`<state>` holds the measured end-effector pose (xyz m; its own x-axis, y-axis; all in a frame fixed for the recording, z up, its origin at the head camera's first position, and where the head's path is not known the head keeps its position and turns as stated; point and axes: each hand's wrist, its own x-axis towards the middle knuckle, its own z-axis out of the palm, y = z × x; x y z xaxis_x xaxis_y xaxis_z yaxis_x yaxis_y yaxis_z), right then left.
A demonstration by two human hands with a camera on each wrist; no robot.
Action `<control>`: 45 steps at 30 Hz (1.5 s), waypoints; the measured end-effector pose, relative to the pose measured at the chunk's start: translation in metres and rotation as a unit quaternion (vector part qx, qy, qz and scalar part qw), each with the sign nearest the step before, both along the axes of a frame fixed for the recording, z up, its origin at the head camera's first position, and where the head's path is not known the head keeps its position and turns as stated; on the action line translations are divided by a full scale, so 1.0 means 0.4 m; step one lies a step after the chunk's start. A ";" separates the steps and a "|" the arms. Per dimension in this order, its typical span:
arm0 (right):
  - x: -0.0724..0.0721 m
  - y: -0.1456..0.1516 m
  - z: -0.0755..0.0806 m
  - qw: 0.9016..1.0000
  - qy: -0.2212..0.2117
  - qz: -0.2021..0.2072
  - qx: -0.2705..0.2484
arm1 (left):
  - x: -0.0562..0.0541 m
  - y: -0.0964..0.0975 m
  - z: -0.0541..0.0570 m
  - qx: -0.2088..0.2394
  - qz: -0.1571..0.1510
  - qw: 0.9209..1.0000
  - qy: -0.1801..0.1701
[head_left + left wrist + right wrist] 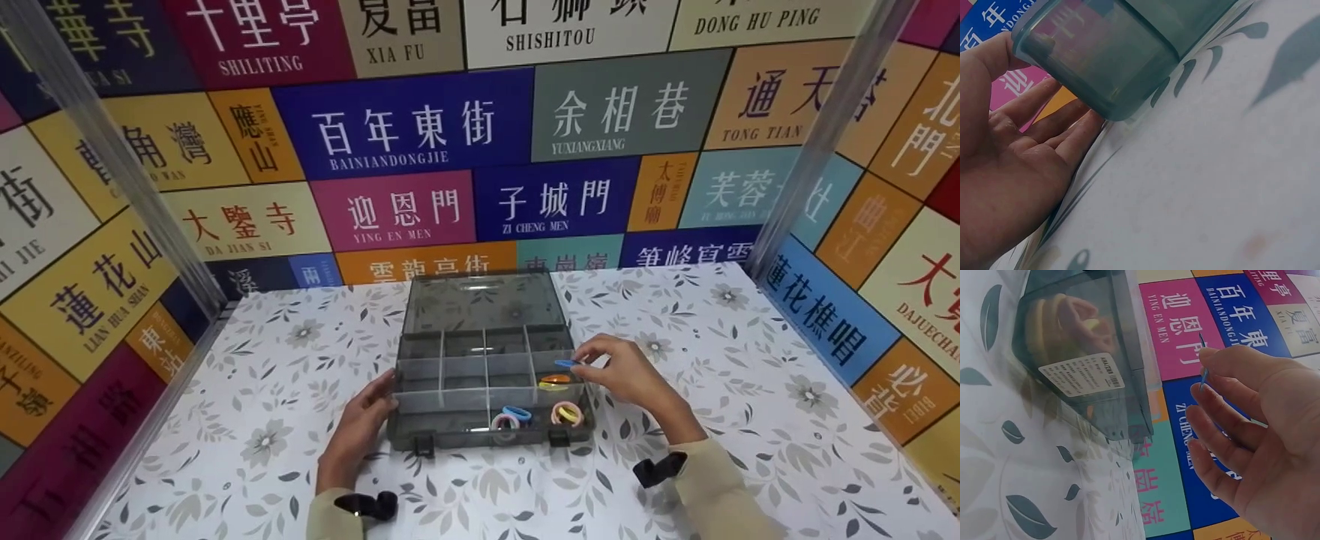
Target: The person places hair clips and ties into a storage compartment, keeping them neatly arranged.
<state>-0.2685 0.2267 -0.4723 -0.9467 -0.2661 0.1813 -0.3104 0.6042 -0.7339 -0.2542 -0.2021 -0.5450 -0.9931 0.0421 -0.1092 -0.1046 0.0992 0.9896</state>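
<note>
A smoky grey divided box [457,439] lies with its lid laid back. My left hand [361,420] rests against its left side; the left wrist view shows the thumb at the rim and loosely extended fingers along the wall. Over the right-hand compartments, my right hand [630,371] pinches a blue hair tie [565,364] between thumb and forefinger, with the other fingers loosely bent. Below it sit orange and yellow hair ties [555,381]. Pink and yellow ones [566,413] lie at the front right, and beside them a blue one [517,413] and a pink one [505,422].
The open lid [484,304] reaches back toward the wall of coloured sign panels [405,210]. Under the box spreads a white cloth with grey leaves and flowers [266,442]. A barcode label [1082,374] is on the box's right side. Transparent posts [142,165] stand at the corners.
</note>
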 end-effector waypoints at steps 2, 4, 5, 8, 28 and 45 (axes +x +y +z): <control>-0.007 -0.008 -0.001 1.000 -0.010 0.003 -0.005 | 0.001 -0.004 0.002 0.002 -0.001 1.000 0.002; -0.015 -0.014 -0.004 1.000 -0.016 0.008 -0.008 | 0.000 -0.006 0.002 0.003 0.000 1.000 0.003; -0.018 -0.015 -0.005 1.000 -0.019 0.010 -0.006 | 0.000 -0.006 0.002 0.003 0.000 1.000 0.004; -0.026 -0.015 -0.014 1.000 -0.024 0.019 0.002 | 0.002 -0.004 0.002 -0.002 0.004 1.000 -0.001; -0.022 -0.031 -0.027 0.998 -0.008 0.043 0.039 | 0.000 0.011 0.005 0.004 0.011 1.000 -0.019; -0.022 -0.029 -0.023 0.997 -0.022 0.051 0.044 | -0.002 -0.003 0.001 -0.005 0.011 1.000 -0.021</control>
